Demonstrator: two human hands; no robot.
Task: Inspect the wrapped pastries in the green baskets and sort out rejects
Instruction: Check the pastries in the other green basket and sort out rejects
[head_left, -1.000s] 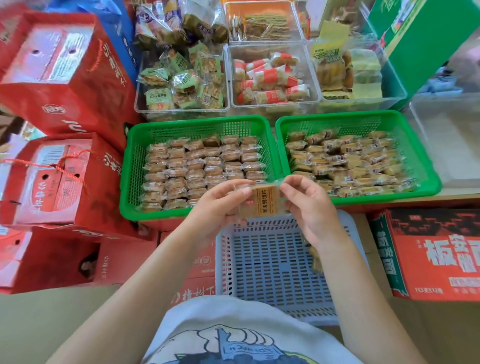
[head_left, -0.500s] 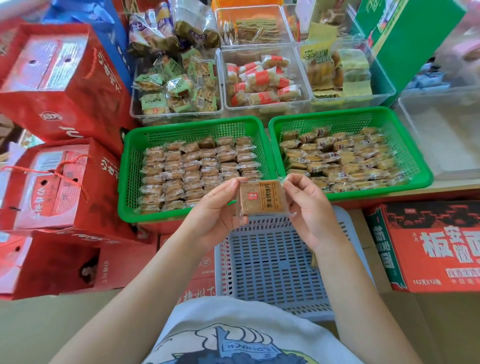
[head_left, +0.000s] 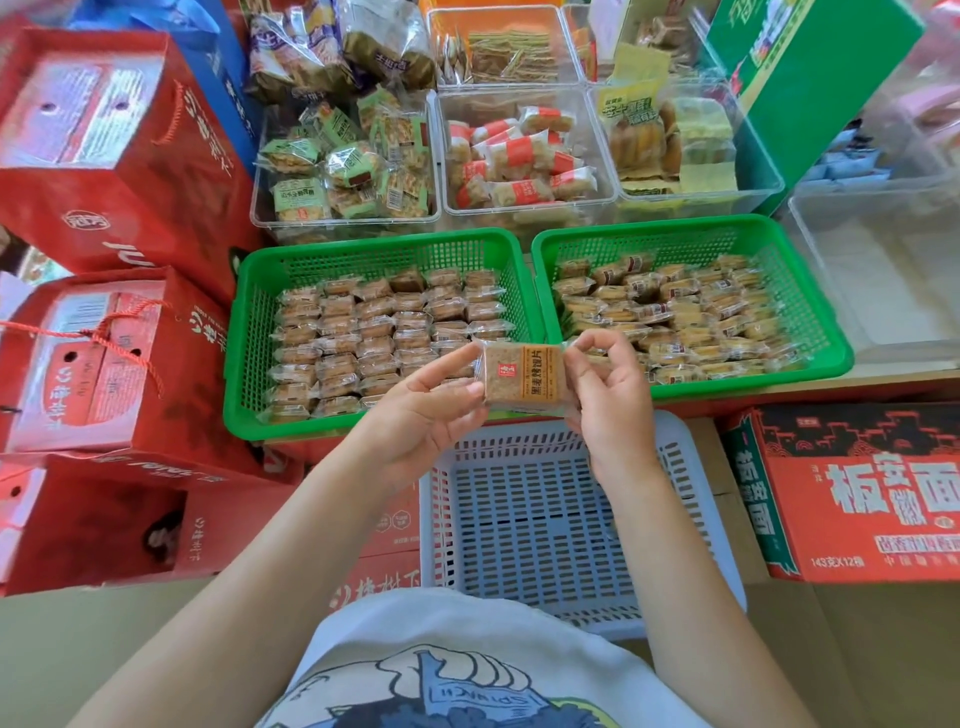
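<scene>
Between both hands I hold one wrapped pastry (head_left: 523, 375), a brown square in clear film with an orange label strip facing me. My left hand (head_left: 426, 415) pinches its left edge and my right hand (head_left: 608, 395) pinches its right edge. It hovers over the near rims of two green baskets. The left green basket (head_left: 244, 332) holds neat rows of wrapped pastries (head_left: 384, 332). In the right green basket (head_left: 826, 332) lies a looser pile of wrapped pastries (head_left: 691, 312).
A pale blue-grey slotted basket (head_left: 540, 525) sits below my hands with nothing visible in it. Clear bins of other snacks (head_left: 519, 161) line the back. Red gift boxes (head_left: 114, 358) stand left, a red carton (head_left: 857, 493) right, a green box (head_left: 810, 78) far right.
The pastry has turned from edge-on to its labelled face toward me. Both hands have kept their hold on it.
</scene>
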